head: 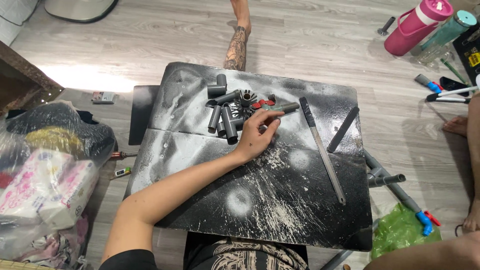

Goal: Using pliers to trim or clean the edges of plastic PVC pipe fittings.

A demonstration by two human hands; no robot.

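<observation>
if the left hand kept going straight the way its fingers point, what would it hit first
Most likely the grey pipe valve with the red handle: the left hand points up and right, fingertips at or just short of it. Beyond lies the long flat metal file. Contact is hard to judge.

Probably a home floor workspace: wood-look flooring (320, 35), paint-scuffed black board (280, 200), scattered grey pipe fittings (227, 112).

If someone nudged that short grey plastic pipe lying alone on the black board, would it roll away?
The short grey plastic pipe is round, so a sideways nudge would likely roll it across the black board. It looks hollow and straight, so probably light and stiff.
</observation>
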